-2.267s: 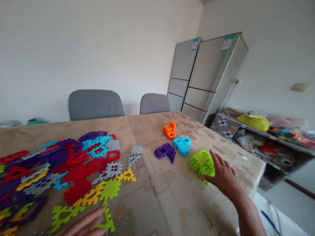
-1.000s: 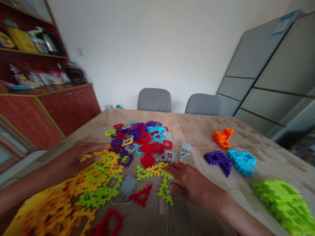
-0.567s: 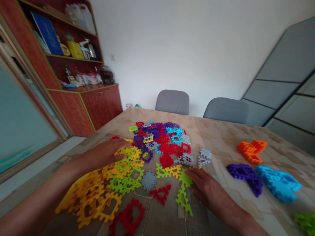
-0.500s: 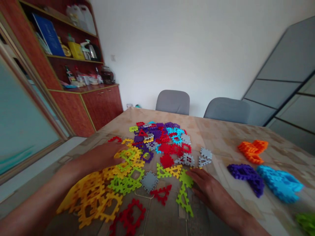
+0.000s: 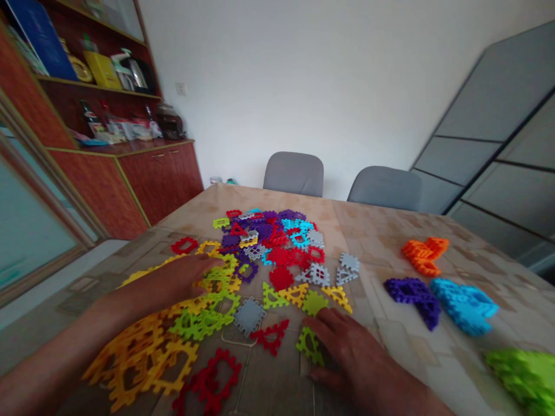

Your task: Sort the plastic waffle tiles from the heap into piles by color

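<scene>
My left hand (image 5: 191, 276) lies over the heap of yellow building plates (image 5: 147, 352), its thumb and fingers apart at the light green plates (image 5: 219, 274) on top. My right hand (image 5: 344, 344) is spread low over the table, fingertips at a light green triangular plate (image 5: 309, 345), which they partly cover. Just beyond those fingers lies a light green square plate (image 5: 314, 303), with a yellow triangular plate (image 5: 338, 297) beside it. Between my hands are a grey square plate (image 5: 249, 316) and a red triangular plate (image 5: 272, 336).
Further back spreads a mixed pile of purple, red (image 5: 281, 277), blue and grey plates (image 5: 348, 263). To the right stand grouped orange (image 5: 425, 255), purple (image 5: 414, 297), light blue (image 5: 466, 305) and green plates (image 5: 524, 372). Two grey chairs (image 5: 295, 173) are behind the table.
My right hand has drawn back from the green square plate toward the green triangular one, uncovering a yellow triangle. My left hand stays over the yellow and green plates. The view has shifted right.
</scene>
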A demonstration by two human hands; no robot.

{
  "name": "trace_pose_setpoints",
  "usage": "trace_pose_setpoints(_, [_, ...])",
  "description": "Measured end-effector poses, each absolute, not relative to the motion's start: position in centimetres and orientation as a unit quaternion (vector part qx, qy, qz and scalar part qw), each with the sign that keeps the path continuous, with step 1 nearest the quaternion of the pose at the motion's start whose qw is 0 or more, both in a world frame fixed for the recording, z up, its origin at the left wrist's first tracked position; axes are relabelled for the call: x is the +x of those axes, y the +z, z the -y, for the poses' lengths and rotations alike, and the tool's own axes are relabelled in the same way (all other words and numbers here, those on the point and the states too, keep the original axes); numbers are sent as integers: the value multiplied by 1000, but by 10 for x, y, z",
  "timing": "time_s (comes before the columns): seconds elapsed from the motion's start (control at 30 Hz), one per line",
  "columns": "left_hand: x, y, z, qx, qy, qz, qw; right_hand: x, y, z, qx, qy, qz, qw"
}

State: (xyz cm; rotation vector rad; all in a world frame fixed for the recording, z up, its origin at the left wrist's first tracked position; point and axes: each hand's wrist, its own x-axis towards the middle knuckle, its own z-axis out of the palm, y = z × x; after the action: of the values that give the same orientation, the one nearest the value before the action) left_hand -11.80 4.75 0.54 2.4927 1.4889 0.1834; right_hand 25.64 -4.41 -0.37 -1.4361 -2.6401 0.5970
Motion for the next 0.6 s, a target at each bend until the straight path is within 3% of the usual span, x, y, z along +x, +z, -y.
trace_pose_setpoints(0.27, [-130,2,-55,860,52,-491,126,252,-9,43,-445,166,880,-8])
trace_pose_setpoints(0.6, [-109,-1,-48,863,16,-490,118,262,-2,48,-366,186,911,46])
